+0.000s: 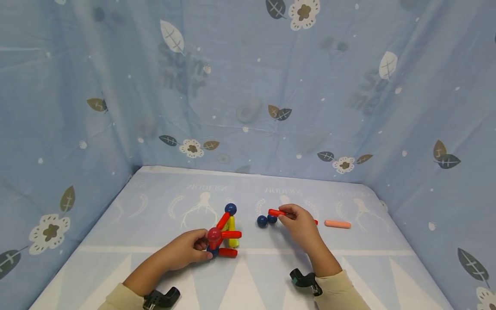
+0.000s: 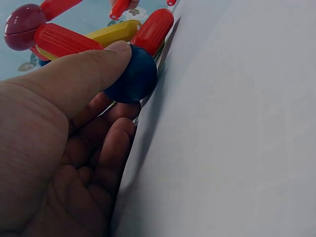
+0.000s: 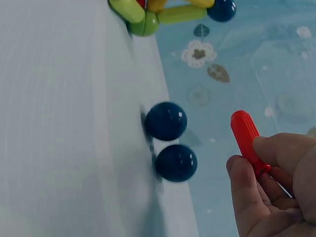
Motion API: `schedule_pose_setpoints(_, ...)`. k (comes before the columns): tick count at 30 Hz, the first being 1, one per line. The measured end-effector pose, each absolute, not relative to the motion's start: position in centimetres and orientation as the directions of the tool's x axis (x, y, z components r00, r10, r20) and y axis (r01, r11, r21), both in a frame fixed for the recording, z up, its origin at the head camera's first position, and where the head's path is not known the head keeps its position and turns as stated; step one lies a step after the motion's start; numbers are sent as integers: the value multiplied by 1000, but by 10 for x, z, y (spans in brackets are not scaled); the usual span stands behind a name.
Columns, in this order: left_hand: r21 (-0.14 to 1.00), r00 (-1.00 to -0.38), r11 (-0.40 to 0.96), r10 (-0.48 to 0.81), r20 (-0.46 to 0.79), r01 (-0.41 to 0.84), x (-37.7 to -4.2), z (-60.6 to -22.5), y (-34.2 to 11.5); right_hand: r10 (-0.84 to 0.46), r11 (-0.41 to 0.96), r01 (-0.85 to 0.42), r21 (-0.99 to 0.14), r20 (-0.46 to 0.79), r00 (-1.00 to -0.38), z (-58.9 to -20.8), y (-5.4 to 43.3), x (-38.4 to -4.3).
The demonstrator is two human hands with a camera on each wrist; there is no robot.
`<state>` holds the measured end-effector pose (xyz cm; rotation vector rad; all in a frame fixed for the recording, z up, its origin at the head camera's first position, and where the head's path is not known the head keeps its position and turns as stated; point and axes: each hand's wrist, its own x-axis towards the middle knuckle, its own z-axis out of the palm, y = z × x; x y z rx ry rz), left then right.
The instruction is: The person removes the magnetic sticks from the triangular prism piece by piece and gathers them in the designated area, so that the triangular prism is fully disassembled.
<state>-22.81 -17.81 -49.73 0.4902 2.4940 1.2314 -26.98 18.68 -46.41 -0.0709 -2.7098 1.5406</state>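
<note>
Rod-and-ball assembly (image 1: 231, 234), 1, left of the middle of the counter (image 1: 267, 284); left hand (image 1: 187, 249) grips its near blue ball (image 2: 132, 76), thumb across it; right hand (image 1: 302, 226), apart to the right, grip narrow, pinching a red rod (image 1: 275, 212) by one end, free end leftward; best handling, by judgement: brace the gripped ball, bring the rod in by its free end, clear of the loose balls; assembly count: red ball (image 1: 214, 234), 1; blue balls, 2 in sight; green ball (image 3: 144, 23), 1; red rods, at least 3; yellow rods (image 1: 232, 224), partly hidden, total uncertain; loose blue balls (image 1: 262, 221), 2, side by side between assembly and right hand; second red rod (image 1: 316, 222), 1, mostly hidden behind that hand; orange rod (image 1: 338, 224), 1, farther right; patterned cloth (image 1: 232, 86), far side.
</note>
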Motion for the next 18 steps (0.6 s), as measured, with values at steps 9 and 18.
schedule_pose_setpoints(9,815,-886,553,449,-118,172,-228,-496,-179,100,569,77,-819,-24,-995,-476,222,-267)
schedule_pose_setpoints(18,821,-876,537,471,-99,195,-227,-496,-179,123,612,147,-777,-90,-988,-486,250,-264)
